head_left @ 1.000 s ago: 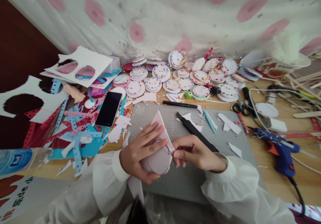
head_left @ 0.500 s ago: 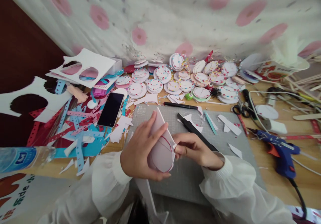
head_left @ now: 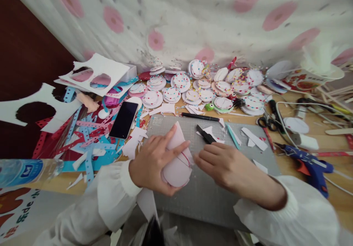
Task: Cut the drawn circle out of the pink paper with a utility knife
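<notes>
My left hand (head_left: 154,161) grips a pale teardrop-shaped piece of white card (head_left: 178,168), its pointed end up and away from me. A red curved line shows on the card, around a rounded disc-like part. Just right of the card, my right hand (head_left: 220,165) is curled with its fingers together; whatever is in them is hidden. Beneath and beyond that hand lies a black cutter knife (head_left: 205,134), its far end showing and the rest covered. Both hands are over a grey cutting mat (head_left: 204,202).
Bead-ringed white discs (head_left: 180,81) line the back. Left are a phone (head_left: 124,120), paper strips (head_left: 88,146) and a water bottle (head_left: 30,170). A pen (head_left: 200,117) and paper scraps (head_left: 253,138) lie on the mat. Scissors (head_left: 267,123) and a blue glue gun (head_left: 311,165) are right.
My right hand has left the card's right edge, moved slightly right and turned back-up over the cutter knife. My left hand keeps the card, now tilted a little differently.
</notes>
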{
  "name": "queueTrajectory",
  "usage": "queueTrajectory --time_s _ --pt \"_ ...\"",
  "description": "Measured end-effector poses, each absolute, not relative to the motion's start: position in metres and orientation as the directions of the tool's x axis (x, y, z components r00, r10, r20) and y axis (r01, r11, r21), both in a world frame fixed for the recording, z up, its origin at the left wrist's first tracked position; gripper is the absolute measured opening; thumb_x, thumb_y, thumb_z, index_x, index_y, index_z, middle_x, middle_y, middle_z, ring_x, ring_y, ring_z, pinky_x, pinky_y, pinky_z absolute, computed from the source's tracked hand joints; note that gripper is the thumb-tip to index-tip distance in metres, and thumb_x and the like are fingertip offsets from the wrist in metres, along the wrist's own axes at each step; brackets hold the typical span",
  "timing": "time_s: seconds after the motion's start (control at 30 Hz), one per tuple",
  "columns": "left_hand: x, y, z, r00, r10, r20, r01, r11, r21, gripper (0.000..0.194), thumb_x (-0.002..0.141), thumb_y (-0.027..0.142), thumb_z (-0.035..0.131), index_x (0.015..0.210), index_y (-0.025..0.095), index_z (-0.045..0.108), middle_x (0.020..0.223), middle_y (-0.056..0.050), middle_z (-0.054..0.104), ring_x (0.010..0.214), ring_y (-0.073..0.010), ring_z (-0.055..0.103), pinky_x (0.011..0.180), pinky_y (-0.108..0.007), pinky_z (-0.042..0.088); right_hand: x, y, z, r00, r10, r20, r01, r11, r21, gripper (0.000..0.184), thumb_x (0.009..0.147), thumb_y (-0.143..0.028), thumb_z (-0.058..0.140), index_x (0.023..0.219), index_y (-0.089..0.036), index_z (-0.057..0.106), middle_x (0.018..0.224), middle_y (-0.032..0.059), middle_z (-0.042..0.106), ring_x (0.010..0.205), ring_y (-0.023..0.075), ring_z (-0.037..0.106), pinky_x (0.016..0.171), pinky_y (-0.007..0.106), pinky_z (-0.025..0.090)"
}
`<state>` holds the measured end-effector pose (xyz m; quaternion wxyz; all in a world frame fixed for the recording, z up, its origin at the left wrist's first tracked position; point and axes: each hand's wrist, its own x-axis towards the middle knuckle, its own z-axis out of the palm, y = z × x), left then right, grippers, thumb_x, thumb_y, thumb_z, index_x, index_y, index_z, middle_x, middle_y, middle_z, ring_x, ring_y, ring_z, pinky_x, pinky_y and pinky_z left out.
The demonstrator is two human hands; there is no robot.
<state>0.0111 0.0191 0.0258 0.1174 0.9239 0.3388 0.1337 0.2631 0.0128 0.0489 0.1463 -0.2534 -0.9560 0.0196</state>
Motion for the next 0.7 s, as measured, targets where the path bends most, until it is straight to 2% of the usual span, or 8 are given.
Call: queueTrajectory --time_s 0.07,0.13,0.27,0.4,0.5,0.57,0.63,0.7 --pt "0.0 0.021 0.028 0.722 0.679 0.13 0.641 -0.728 0.241 0.097 0.06 0.055 0.071 0.146 0.022 0.038 0.159 -0.021 0.014 0.117 -0.0425 0.052 0.094 -0.052 0.04 0.277 0.014 0.051 -0.827 0.532 0.18 0.523 0.846 -0.101 0.029 0.087 -0.001 0.039 0.077 -0.018 0.06 0.07 0.0043 0.059 0.065 0.0182 0.049 0.061 0.033 0.035" --pt "-0.013 0.023 0.028 0.692 0.712 0.12 0.688 -0.701 0.186 0.095 0.062 0.051 0.072 0.146 0.021 0.038 0.158 -0.022 0.014 0.121 -0.0436 0.049 0.096 -0.053 0.039 0.29 0.014 0.05 -0.776 0.617 0.129 0.599 0.786 -0.154 0.03 0.082 0.002 0.04 0.078 -0.018 0.062 0.07 0.0044 0.059 0.065 0.0181 0.05 0.061 0.032 0.037" --pt "-0.029 0.024 0.025 0.652 0.748 0.123 0.731 -0.663 0.164 0.103 0.063 0.052 0.072 0.149 0.015 0.03 0.157 -0.025 0.015 0.132 -0.0448 0.038 0.101 -0.055 0.035 0.291 0.005 0.036 -0.738 0.668 0.094 0.604 0.716 -0.35 0.046 0.082 0.002 0.038 0.116 -0.018 0.062 0.083 0.0063 0.063 0.074 0.0172 0.058 0.064 0.029 0.046" --pt "-0.026 0.026 0.022 0.655 0.745 0.126 0.704 -0.662 0.258 0.115 0.063 0.063 0.072 0.152 0.012 0.02 0.156 -0.027 0.016 0.139 -0.0451 0.029 0.106 -0.056 0.031 0.273 -0.001 0.013 -0.668 0.735 0.111 0.619 0.633 -0.465 0.047 0.091 -0.01 0.042 0.137 -0.021 0.046 0.118 0.0119 0.059 0.106 0.0211 0.057 0.087 0.035 0.05" --pt "-0.024 0.033 0.024 0.637 0.757 0.145 0.637 -0.623 0.454 0.116 0.062 0.074 0.067 0.153 0.018 0.019 0.157 -0.023 0.018 0.14 -0.0436 0.029 0.108 -0.056 0.031 0.269 0.004 -0.005 -0.469 0.861 0.195 0.771 0.507 -0.385 0.04 0.094 -0.018 0.043 0.134 -0.017 0.046 0.117 0.0149 0.056 0.107 0.0263 0.055 0.089 0.043 0.049" --pt "-0.026 0.039 0.027 0.644 0.752 0.136 0.506 -0.553 0.662 0.103 0.073 0.078 0.053 0.153 0.021 0.02 0.154 -0.02 0.029 0.133 -0.0384 0.043 0.103 -0.051 0.04 0.271 0.009 -0.017 -0.338 0.914 0.225 0.878 0.393 -0.275 0.037 0.093 -0.027 0.049 0.128 -0.014 0.05 0.109 0.0165 0.057 0.1 0.0303 0.055 0.084 0.046 0.049" --pt "-0.029 0.043 0.028 0.703 0.699 0.132 0.338 -0.493 0.802 0.084 0.087 0.074 0.023 0.152 0.021 0.022 0.139 -0.019 0.052 0.113 -0.0304 0.062 0.089 -0.045 0.052 0.275 0.011 -0.029 -0.27 0.936 0.224 0.928 0.316 -0.199 0.037 0.091 -0.032 0.052 0.122 -0.012 0.051 0.104 0.017 0.057 0.096 0.0323 0.056 0.079 0.047 0.049" --pt "-0.032 0.045 0.025 0.706 0.687 0.172 0.375 -0.569 0.731 0.076 0.093 0.057 -0.008 0.15 0.021 0.027 0.113 -0.013 0.07 0.089 -0.0226 0.07 0.074 -0.038 0.056 0.278 0.012 -0.039 -0.25 0.948 0.194 0.938 0.287 -0.192 0.032 0.091 -0.028 0.05 0.118 -0.011 0.051 0.101 0.0164 0.057 0.095 0.0318 0.057 0.077 0.045 0.049"
